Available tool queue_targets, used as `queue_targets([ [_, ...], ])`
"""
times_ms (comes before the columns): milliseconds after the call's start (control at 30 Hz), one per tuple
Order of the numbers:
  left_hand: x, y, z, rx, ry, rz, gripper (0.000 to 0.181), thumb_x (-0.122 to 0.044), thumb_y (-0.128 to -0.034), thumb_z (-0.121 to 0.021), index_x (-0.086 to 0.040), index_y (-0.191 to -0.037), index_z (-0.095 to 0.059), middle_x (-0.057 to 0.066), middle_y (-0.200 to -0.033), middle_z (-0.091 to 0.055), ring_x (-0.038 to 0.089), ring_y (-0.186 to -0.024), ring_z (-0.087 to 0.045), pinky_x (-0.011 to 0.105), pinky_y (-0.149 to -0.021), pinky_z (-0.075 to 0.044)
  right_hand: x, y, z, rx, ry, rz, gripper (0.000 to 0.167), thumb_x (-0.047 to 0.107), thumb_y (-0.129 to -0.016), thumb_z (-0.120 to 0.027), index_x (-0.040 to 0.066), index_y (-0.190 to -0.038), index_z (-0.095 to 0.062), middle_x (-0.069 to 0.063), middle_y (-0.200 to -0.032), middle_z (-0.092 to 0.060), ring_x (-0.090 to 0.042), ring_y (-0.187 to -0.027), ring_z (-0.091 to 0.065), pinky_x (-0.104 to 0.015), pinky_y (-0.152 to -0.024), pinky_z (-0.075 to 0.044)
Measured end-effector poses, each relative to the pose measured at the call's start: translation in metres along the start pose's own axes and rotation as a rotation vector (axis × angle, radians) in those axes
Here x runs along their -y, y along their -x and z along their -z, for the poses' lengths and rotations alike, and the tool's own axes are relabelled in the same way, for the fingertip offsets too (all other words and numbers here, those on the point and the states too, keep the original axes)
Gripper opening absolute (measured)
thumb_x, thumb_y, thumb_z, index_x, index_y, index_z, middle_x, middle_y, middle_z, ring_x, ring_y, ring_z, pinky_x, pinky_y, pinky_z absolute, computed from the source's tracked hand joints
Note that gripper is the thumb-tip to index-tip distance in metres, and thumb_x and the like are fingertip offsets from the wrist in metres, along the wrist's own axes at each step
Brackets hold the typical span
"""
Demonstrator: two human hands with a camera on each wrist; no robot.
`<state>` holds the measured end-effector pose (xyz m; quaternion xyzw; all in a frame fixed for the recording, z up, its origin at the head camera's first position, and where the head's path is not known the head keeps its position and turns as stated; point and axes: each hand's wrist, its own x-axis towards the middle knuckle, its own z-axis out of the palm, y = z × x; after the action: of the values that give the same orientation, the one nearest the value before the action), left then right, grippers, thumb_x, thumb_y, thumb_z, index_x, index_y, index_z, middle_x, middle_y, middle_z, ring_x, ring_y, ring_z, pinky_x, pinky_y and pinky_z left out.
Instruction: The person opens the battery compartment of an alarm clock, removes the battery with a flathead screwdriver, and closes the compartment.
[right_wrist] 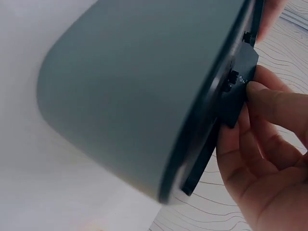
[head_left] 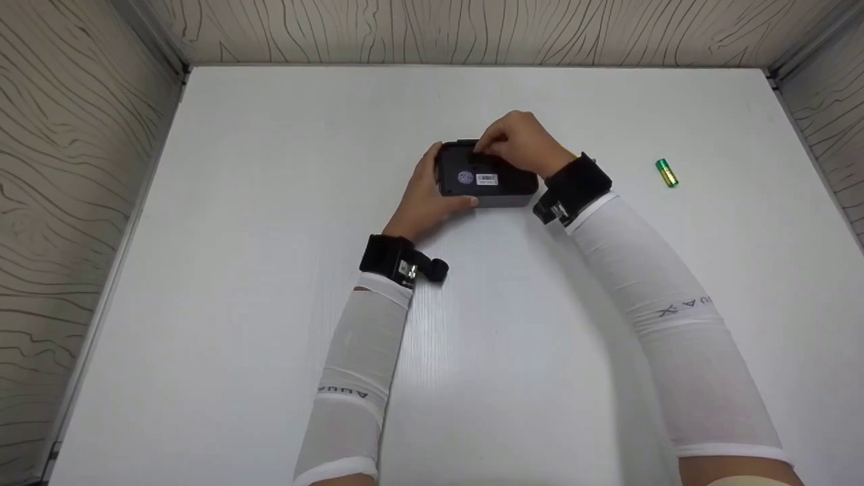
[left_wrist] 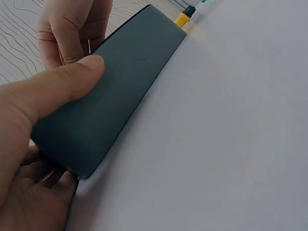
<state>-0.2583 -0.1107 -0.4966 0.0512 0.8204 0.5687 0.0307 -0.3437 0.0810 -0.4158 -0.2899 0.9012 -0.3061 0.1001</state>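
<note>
A black box-shaped device (head_left: 489, 192) is held near the back middle of the table, its labelled face up. My left hand (head_left: 432, 192) grips its left end, with the thumb (left_wrist: 82, 72) across the smooth grey-green side (left_wrist: 120, 91) and fingers round the end. My right hand (head_left: 520, 138) is over the device's far edge. In the right wrist view, its thumb and fingers pinch a small dark flat cover (right_wrist: 240, 91) at the device's labelled side. The cover sits at an angle to that face; whether it is fully loose I cannot tell.
A green and gold battery (head_left: 667, 173) lies on the white table (head_left: 270, 169), right of my right hand. Beyond the device, the left wrist view shows a yellow and black handle (left_wrist: 183, 19). Wood-grain panels (head_left: 405, 34) stand along the back and sides.
</note>
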Motion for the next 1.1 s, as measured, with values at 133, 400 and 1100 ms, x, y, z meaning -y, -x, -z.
queue_targets([
  [133,0.0,0.001,0.001,0.001,-0.002,0.001,0.115,-0.03,-0.0758,-0.089,-0.012,-0.162,-0.015,0.011,-0.165,-0.024,0.019,-0.151,-0.023,0.027,-0.121,-0.019,0.001,-0.001,0.001,0.01,-0.003,-0.016,0.018,-0.005,-0.095,-0.064,-0.001,-0.103,-0.079,-0.018,-0.111,-0.074,-0.03,-0.111,-0.065,-0.044,-0.1,-0.049],
  [400,0.0,0.001,0.0,-0.003,-0.004,0.017,0.116,-0.032,-0.0752,-0.09,-0.014,-0.163,-0.015,0.01,-0.166,-0.022,0.019,-0.151,-0.022,0.029,-0.121,-0.019,-0.001,0.0,-0.002,-0.006,0.002,0.002,0.018,-0.005,-0.095,-0.064,-0.001,-0.102,-0.079,-0.018,-0.109,-0.074,-0.03,-0.108,-0.066,-0.043,-0.098,-0.051],
  [1100,-0.002,0.001,0.002,0.0,-0.022,0.055,0.117,-0.034,-0.0749,-0.09,-0.016,-0.163,-0.015,0.008,-0.167,-0.02,0.018,-0.152,-0.021,0.029,-0.121,-0.021,0.01,0.009,-0.013,-0.012,0.158,0.033,0.018,-0.001,-0.094,-0.068,-0.004,-0.11,-0.076,-0.02,-0.109,-0.067,-0.031,-0.104,-0.062,-0.042,-0.096,-0.052],
])
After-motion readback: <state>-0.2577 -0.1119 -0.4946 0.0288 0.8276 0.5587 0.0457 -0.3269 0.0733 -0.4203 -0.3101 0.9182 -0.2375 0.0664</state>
